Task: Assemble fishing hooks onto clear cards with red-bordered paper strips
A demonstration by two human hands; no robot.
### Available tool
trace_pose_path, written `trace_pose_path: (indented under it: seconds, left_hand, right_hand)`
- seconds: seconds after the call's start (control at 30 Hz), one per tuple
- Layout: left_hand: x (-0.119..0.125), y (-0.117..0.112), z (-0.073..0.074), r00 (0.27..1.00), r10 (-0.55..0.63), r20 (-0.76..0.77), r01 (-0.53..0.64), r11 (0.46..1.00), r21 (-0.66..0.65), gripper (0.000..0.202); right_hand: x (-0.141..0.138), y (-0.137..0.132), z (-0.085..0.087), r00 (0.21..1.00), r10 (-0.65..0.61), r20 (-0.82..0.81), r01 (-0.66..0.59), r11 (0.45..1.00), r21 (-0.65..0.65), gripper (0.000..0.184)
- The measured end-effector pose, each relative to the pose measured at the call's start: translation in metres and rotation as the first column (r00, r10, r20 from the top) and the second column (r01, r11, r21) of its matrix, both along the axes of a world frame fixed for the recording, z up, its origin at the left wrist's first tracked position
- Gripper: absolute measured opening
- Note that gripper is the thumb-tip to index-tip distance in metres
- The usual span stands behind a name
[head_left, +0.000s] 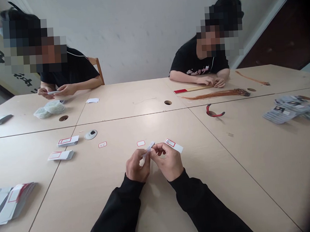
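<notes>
Between my two hands, just above the table, is a small white paper slip [150,146] with faint print. My left hand [137,165] pinches it between thumb and forefinger. The fingertips of my right hand [169,160] close on its near edge. Just beyond the right hand lies a white card [174,145] with a red-framed label, partly covered by the knuckles. A red-bordered sticker [141,143] lies flat beyond my left hand, and another small red-bordered sticker [102,144] with marks on it is further left.
Two card stacks [60,155] [68,141] lie left, near a round metal cover [91,134]. More cards [11,203] sit front left. Red-handled pliers [214,112] rest by a table hole; plastic-wrapped packs [282,113] lie right. Two people sit opposite, near brown cords [221,93].
</notes>
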State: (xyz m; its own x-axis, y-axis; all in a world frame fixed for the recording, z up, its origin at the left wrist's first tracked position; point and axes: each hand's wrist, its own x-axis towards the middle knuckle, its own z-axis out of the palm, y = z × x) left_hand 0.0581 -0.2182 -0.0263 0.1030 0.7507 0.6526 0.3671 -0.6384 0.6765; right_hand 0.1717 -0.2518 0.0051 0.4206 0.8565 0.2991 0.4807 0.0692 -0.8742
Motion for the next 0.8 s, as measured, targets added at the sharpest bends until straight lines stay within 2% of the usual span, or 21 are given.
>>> trace_pose_path:
  seconds: [0.1,0.27,0.47,0.57,0.67,0.8]
  left_hand:
    - [-0.0013,0.0016,-0.0019,0.998,-0.023,-0.053,0.026,0.998,0.054,0.005]
    - [0.0011,-0.0010,-0.0026,0.997,-0.062,-0.037,0.064,0.997,0.047,0.007]
    - [0.0078,-0.0077,0.0010,0.992,0.002,0.127,0.018,0.987,-0.158,0.007]
    - [0.0085,-0.0073,0.0019,0.986,0.021,0.165,0.013,0.979,-0.202,0.011]
    - [0.0077,-0.0056,0.0021,0.986,0.055,0.158,-0.025,0.982,-0.188,0.012]
    - [0.0068,-0.0046,0.0020,0.992,0.046,0.114,-0.032,0.992,-0.123,0.009]
  right_hand:
    - [0.0004,0.0007,-0.0015,1.000,-0.007,-0.014,0.007,1.000,-0.005,0.011]
    - [-0.0006,0.0019,-0.0037,0.999,-0.016,-0.035,0.016,1.000,0.007,0.010]
    - [-0.0017,0.0026,-0.0023,0.997,-0.034,-0.065,0.034,0.999,0.002,0.008]
    - [-0.0019,0.0017,-0.0017,0.996,-0.028,-0.088,0.029,1.000,0.008,0.010]
    - [-0.0022,0.0007,-0.0009,0.995,-0.042,-0.085,0.044,0.999,0.014,0.014]
    - [-0.0029,0.0006,0.0000,0.998,-0.035,-0.048,0.035,0.999,0.011,0.019]
